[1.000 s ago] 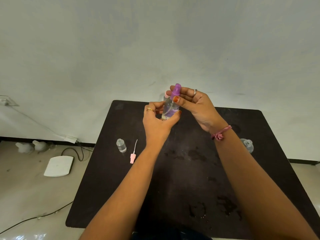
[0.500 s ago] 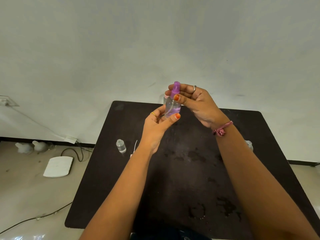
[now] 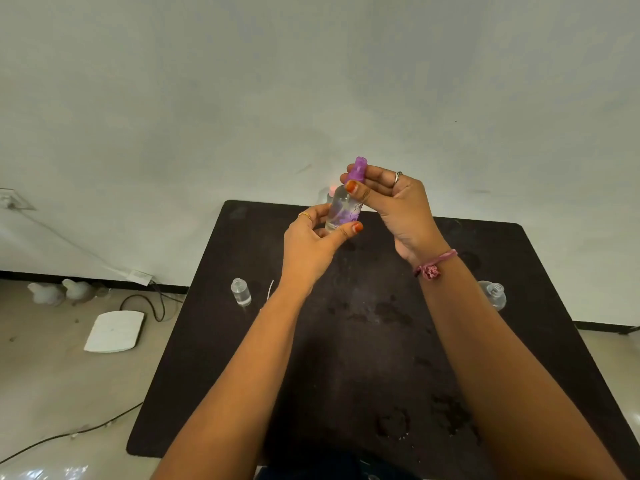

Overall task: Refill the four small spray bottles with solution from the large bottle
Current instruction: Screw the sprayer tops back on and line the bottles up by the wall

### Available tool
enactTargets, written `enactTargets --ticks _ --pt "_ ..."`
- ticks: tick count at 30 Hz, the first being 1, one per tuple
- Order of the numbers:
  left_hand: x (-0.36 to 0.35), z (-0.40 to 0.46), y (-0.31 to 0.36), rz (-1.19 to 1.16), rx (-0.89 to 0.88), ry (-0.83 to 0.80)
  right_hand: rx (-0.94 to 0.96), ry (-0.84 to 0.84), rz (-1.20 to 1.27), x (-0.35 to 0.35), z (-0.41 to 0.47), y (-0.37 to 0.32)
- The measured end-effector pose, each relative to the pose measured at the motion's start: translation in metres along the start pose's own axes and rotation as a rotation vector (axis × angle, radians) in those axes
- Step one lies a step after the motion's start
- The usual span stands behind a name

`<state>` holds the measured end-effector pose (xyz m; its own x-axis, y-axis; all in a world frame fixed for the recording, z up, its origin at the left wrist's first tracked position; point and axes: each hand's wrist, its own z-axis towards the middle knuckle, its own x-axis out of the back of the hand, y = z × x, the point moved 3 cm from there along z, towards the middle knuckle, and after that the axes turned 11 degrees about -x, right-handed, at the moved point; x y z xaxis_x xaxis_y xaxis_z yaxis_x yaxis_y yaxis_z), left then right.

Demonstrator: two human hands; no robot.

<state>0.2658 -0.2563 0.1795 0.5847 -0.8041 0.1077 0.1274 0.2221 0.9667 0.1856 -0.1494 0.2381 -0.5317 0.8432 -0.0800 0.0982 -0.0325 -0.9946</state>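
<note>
A dark table fills the lower view. Above its far edge, the left hand grips the base of a small clear spray bottle, thumb and fingers curled round it. The right hand pinches the bottle's purple spray cap between thumb and fingers. An uncapped small bottle stands at the table's left.

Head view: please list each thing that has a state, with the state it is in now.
purple-capped spray bottle: held up, cap on
left hand: grips bottle body
right hand: pinches purple cap
small clear bottle: upright, uncapped
right clear bottle: uncapped, partly hidden by the arm
table: wet patches
</note>
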Motion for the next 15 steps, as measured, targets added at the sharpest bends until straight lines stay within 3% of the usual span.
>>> enactTargets --ticks 8,15 --pt "-0.003 0.001 -0.007 0.028 -0.001 0.081 -0.024 0.103 0.024 -0.007 0.007 0.01" --pt "0.004 0.009 -0.017 -0.07 0.022 0.104 -0.073 0.034 -0.076 -0.009 0.013 0.017"
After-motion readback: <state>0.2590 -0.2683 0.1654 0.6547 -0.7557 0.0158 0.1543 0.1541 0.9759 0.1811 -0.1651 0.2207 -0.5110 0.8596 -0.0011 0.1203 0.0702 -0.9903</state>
